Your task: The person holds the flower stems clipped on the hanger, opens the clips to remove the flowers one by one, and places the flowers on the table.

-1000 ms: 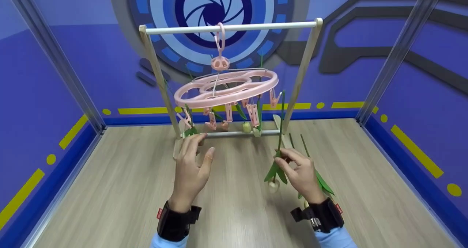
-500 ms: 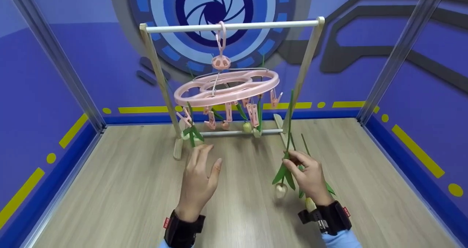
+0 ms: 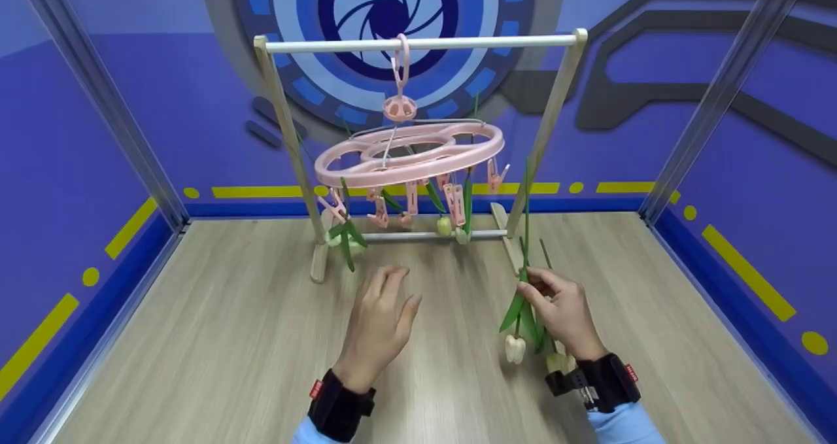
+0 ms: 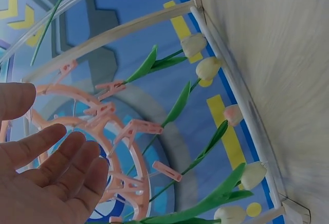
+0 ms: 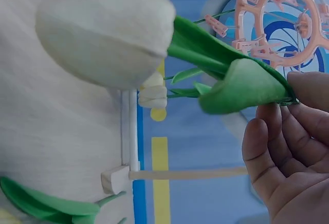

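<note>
My right hand (image 3: 567,310) pinches the green stem of a white artificial tulip (image 3: 515,350). Its bloom hangs down and the bare stem end points up. In the right wrist view the white bloom (image 5: 105,34) looms close to the camera. My left hand (image 3: 379,323) hovers over the table with fingers loosely extended, holding nothing. A round pink clip hanger (image 3: 412,169) hangs in front of both hands. Several tulips hang bloom-down from its clips, among them a white tulip (image 4: 208,68) and a pink tulip (image 4: 233,115). One tulip with drooping leaves (image 3: 346,235) hangs at the hanger's left.
A frame with wooden legs (image 3: 552,130) and a white top bar (image 3: 490,41) carries the hanger. Beside and partly under my right hand, more tulips lie on the wooden table (image 3: 229,339), one with a pale yellow bloom (image 3: 558,363). Blue printed walls enclose the table.
My left hand has drawn back from the tulip at the hanger's left, moving right and toward me. My right hand has shifted slightly right with its tulip.
</note>
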A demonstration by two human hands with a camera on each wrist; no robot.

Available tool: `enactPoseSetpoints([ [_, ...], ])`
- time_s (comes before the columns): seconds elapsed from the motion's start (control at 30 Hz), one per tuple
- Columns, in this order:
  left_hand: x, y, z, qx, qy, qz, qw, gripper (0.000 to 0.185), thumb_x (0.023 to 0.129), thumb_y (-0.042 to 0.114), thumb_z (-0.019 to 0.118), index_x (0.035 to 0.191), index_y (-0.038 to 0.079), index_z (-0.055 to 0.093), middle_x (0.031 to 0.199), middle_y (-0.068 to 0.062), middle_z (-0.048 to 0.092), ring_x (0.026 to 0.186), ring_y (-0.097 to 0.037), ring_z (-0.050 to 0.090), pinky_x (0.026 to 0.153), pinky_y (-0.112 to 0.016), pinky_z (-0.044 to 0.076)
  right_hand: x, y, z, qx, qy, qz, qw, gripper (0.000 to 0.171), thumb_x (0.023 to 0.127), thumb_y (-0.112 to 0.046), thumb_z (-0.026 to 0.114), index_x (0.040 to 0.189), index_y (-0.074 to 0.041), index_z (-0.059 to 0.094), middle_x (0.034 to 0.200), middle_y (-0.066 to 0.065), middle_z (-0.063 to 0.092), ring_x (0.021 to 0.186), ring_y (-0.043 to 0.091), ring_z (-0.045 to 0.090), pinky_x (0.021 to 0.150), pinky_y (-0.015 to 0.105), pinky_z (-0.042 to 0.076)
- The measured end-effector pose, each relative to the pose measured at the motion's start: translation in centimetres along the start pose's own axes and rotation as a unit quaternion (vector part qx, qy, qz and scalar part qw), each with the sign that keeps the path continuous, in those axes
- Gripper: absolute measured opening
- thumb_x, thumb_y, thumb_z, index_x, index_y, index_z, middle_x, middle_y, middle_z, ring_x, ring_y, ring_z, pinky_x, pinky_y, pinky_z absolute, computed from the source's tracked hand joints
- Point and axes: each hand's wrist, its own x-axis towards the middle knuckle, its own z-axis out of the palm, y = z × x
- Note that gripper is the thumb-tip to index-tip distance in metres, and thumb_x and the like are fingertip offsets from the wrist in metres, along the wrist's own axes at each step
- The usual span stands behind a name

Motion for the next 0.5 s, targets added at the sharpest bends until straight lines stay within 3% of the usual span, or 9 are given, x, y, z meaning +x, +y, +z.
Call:
enactPoseSetpoints([
  [0.27,-0.2,0.1,1.1,0.050,-0.028,0.023,0.9981,0.036,0.098,0.021,0.072,0.127,0.000,0.065,0.121,-0.013,0.062,0.106,-0.029,0.061,0.091,-0.045,0.050,0.5,0.7,-0.7,-0.028,-0.039,0.050,0.998,0.018,0.094,-0.002,0.074,0.111,-0.001,0.076,0.087,0.002,0.073,0.073,0.006,0.063,0.066,0.018,0.050],
  [0.5,-0.5,-0.1,1.9,0.102,-0.046,0.040,0.9929,0.034,0.100,0.023,0.068,0.125,0.001,0.066,0.120,-0.012,0.063,0.107,-0.028,0.061,0.089,-0.044,0.051,1.0,1.0,-1.1,-0.064,-0.096,0.100,0.988,0.021,0.098,-0.007,0.071,0.117,0.001,0.074,0.090,0.005,0.072,0.078,0.013,0.064,0.068,0.023,0.049],
])
